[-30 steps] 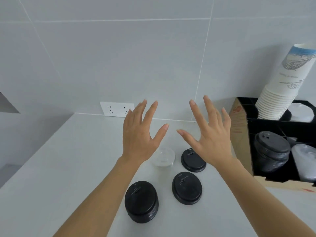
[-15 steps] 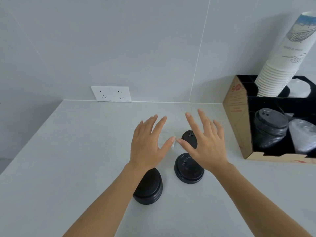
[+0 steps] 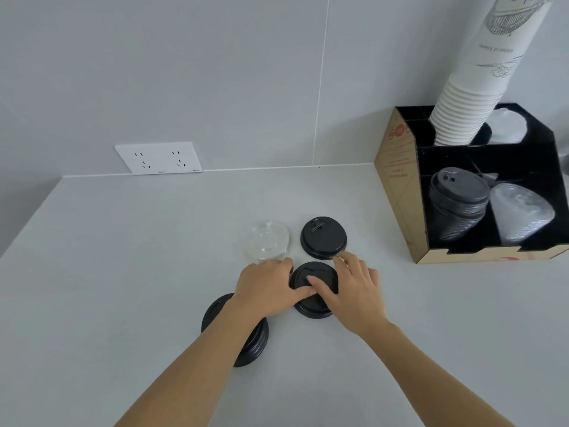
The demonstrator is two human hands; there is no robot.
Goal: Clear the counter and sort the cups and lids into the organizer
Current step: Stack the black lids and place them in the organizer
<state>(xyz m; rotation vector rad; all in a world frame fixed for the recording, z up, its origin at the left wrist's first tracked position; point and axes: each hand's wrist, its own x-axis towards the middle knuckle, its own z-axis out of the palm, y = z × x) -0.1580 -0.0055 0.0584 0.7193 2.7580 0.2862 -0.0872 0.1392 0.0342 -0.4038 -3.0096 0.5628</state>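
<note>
both hands touching black lid

Left hand and right hand both rest on the middle black lid on the counter

Pretty muted palette here — the counter was a pale grey-white and the tiled wall behind it a slightly cooler light grey with thin white grout lines. The socket plate was plain white with little black slots. Three lots of lids on the counter were matte black: the far black lid, the middle black lid and the near stack of black lids. One clear lid was see-through. The organizer was kraft brown outside with faded red print, black inside. It held black lids, frosted clear ones, and white paper cups with grey sketchy line drawings — a bit of blue up top.
</note>
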